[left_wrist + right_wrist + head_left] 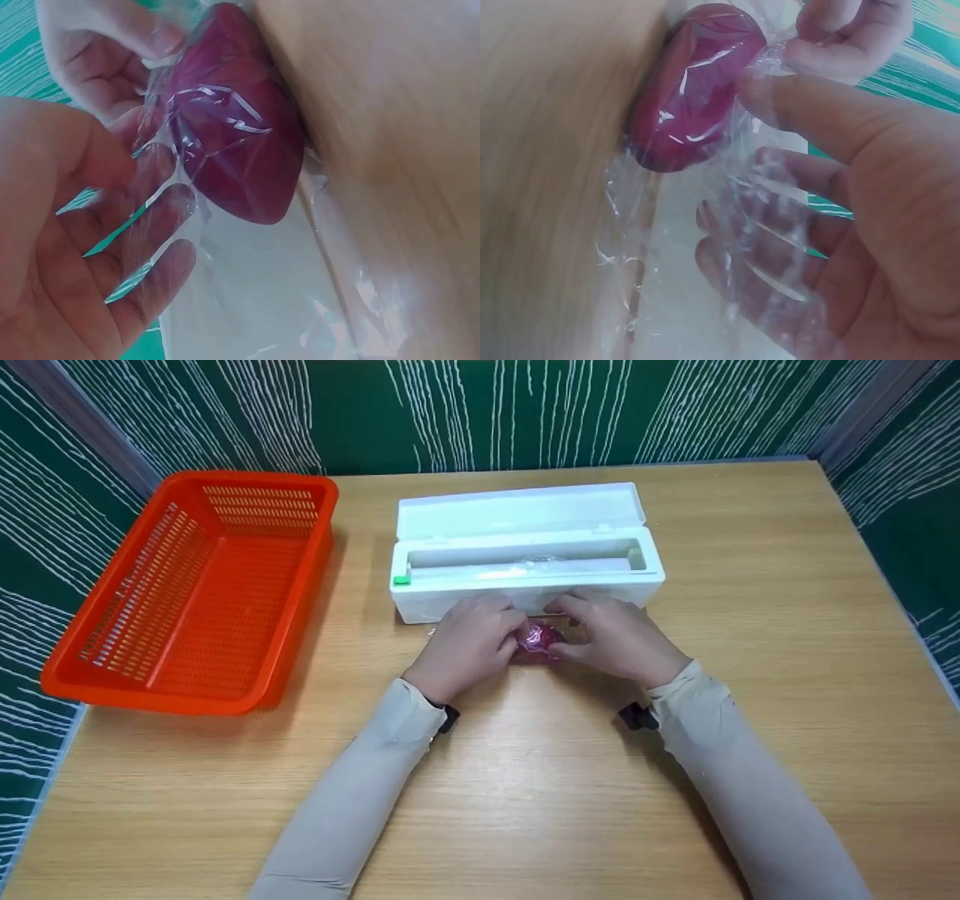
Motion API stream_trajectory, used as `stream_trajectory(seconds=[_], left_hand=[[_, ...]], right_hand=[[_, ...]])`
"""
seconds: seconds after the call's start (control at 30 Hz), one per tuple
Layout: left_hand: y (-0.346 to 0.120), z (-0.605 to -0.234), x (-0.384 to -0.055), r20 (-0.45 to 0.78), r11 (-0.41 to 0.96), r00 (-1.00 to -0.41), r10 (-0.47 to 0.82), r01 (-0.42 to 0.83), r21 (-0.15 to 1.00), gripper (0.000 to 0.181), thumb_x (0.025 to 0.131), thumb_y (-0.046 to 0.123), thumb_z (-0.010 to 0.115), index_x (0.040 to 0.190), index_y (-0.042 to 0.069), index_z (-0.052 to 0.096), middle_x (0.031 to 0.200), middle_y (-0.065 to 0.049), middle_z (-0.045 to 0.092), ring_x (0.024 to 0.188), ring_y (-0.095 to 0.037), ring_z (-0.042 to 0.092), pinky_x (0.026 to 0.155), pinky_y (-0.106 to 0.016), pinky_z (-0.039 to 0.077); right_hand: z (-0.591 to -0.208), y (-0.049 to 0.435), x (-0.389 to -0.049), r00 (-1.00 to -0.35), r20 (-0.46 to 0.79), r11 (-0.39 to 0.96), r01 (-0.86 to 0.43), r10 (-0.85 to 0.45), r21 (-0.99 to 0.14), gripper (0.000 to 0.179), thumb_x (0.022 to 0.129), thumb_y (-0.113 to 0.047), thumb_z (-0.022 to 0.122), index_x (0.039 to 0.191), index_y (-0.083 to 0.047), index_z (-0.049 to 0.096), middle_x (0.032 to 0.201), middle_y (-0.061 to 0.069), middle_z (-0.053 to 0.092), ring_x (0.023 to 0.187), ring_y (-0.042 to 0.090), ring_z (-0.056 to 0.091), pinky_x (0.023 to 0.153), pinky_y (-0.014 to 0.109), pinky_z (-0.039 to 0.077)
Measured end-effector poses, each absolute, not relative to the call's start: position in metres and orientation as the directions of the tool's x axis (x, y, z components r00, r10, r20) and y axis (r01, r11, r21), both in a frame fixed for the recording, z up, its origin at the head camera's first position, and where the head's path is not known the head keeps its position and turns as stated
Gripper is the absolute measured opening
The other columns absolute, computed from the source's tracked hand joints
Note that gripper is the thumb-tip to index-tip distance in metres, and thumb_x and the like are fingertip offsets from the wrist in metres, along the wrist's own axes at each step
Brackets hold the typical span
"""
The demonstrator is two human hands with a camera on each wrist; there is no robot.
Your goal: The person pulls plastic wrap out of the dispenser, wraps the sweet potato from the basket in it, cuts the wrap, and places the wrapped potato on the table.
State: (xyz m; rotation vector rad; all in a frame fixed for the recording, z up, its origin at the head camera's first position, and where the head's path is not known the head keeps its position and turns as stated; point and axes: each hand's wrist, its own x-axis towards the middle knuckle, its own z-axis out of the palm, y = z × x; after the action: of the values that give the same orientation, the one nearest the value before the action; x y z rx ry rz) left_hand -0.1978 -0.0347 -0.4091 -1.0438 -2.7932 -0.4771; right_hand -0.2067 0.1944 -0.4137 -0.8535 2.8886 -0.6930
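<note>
A smooth purplish-red object (537, 639), its exact kind unclear, rests on the table under clear cling film (735, 195). My left hand (474, 643) is at its left side, thumb and forefinger pinching gathered film, with the other fingers spread behind the sheet in the left wrist view. From the other side my right hand (616, 639) holds the film too; its thumb lies against the wrapped object in the right wrist view. Just beyond both hands stands a white cling film box (525, 598) with its lid raised and a roll (517, 571) inside.
An orange-red plastic basket (281, 660) with slotted sides stands at the left of the wooden table (510, 802). A small green piece (402, 580) sits on the box's left front edge. Green panels with white streaks (480, 416) border the table.
</note>
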Motion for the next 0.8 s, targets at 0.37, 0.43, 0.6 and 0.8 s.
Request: stream_trajectory(seconds=[0.37,0.43,0.6,0.8], left_hand=[[-0.035,-0.411,-0.199,0.232,0.707,-0.762,0.604,0.647,0.284,0.020,0.097,0.013,0.060,0.114,0.014,0.072,0.097,-0.001,0.064,0.089,-0.019,0.061,0.082,-0.036,0.051],[-0.035,-0.411,-0.199,0.224,0.711,-0.767,0.602,0.642,0.286,0.017,0.100,0.020,0.062,0.111,0.014,0.072,0.099,0.000,0.064,0.089,-0.018,0.060,0.081,-0.035,0.051],[-0.034,-0.414,-0.198,0.220,0.717,-0.765,0.605,0.644,0.267,0.023,0.101,0.032,0.066,0.116,0.015,0.072,0.107,-0.001,0.064,0.094,-0.018,0.060,0.083,-0.033,0.052],[-0.033,-0.419,-0.196,0.214,0.707,-0.761,0.612,0.648,0.282,0.027,0.099,0.033,0.070,0.118,0.014,0.071,0.112,-0.001,0.064,0.098,-0.018,0.059,0.086,-0.033,0.052]], right_hand=[[-0.421,0.191,-0.209,-0.803,0.015,0.744,-0.560,-0.596,-0.365,0.050,0.082,-0.030,0.089,0.123,-0.007,0.071,0.107,0.006,0.072,0.084,0.022,0.064,0.075,0.041,0.055],[-0.422,0.191,-0.209,-0.804,0.014,0.747,-0.559,-0.595,-0.359,0.046,0.083,-0.031,0.088,0.120,-0.007,0.071,0.101,0.005,0.072,0.082,0.022,0.063,0.073,0.041,0.054],[-0.424,0.191,-0.209,-0.805,0.015,0.747,-0.557,-0.593,-0.362,0.045,0.085,-0.029,0.087,0.119,-0.006,0.071,0.101,0.005,0.071,0.083,0.022,0.063,0.075,0.040,0.055],[-0.426,0.191,-0.208,-0.802,0.011,0.733,-0.551,-0.597,-0.398,0.055,0.085,-0.028,0.087,0.131,-0.007,0.066,0.116,0.008,0.070,0.100,0.025,0.067,0.090,0.044,0.056]])
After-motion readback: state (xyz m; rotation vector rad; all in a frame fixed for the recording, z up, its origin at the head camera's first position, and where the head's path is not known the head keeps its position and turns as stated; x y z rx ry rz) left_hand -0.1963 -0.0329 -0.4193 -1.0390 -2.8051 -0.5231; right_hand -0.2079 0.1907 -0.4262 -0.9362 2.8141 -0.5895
